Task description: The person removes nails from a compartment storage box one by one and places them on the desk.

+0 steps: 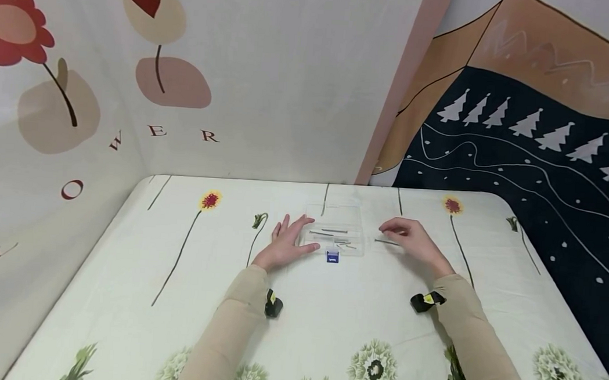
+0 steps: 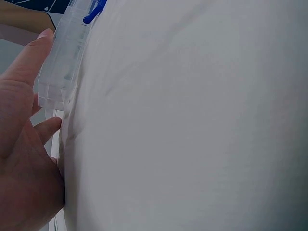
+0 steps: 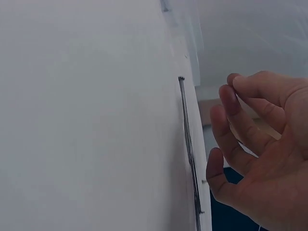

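A clear plastic box with a blue latch lies on the table, its lid folded back. Several metal nails rest in it. My left hand spreads its thumb and fingers around the box's left end, the thumb along the front side; the left wrist view shows a fingertip against the box wall. Right of the box, dark long nails lie on the cloth, close together. Just above them hovers my right hand, fingers loosely bent and nothing visible between them.
The table wears a white cloth printed with flowers. Behind it hangs a pale curtain, and at the right a dark cloth with printed trees. Black wrist cameras sit on both sleeves.
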Demonstrator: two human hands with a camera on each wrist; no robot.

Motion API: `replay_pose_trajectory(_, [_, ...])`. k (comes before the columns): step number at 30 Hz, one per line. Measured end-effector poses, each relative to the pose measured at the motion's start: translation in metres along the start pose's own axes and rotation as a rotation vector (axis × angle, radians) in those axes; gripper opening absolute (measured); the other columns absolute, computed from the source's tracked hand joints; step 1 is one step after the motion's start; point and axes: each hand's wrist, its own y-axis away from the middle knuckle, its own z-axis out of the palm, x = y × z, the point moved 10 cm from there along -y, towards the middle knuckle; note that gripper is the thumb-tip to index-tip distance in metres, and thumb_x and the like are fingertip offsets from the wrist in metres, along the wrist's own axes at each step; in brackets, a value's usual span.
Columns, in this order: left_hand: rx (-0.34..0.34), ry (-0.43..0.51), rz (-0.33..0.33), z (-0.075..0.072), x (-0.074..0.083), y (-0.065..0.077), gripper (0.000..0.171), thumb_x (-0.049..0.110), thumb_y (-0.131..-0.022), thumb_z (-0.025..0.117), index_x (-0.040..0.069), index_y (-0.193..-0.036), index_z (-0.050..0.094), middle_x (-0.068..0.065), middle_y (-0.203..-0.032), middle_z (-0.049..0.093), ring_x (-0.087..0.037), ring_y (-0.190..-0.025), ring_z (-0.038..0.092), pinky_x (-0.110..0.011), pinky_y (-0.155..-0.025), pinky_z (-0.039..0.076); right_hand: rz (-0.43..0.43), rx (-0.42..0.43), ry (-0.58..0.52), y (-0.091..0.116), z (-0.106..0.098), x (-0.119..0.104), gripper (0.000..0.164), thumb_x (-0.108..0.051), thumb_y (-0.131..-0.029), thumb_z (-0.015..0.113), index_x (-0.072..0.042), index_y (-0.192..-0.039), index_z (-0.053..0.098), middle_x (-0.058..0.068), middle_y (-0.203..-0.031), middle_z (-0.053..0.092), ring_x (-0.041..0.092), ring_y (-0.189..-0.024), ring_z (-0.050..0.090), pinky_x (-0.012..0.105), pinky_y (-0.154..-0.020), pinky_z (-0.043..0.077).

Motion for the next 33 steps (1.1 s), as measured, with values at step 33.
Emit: replay_pose_trajectory(33, [-0.009,-0.031,-0.020,0.001,-0.001,0.000,0.070,0.044,-0.092,0.062,0.019,-0.150,0.033,-0.011,-0.159,0.015,-0.031,-0.145,-0.011,-0.047,-0.113,-0.010,-0.088,-0.074,-0.034,-0.041,0.062,-0.004,0.020,-0.009,-0.092,0.063,0.000,-0.108,0.070,0.023,-0.130,0.052,0.037,-0.126,0.042,0.058,-0.101,0.034])
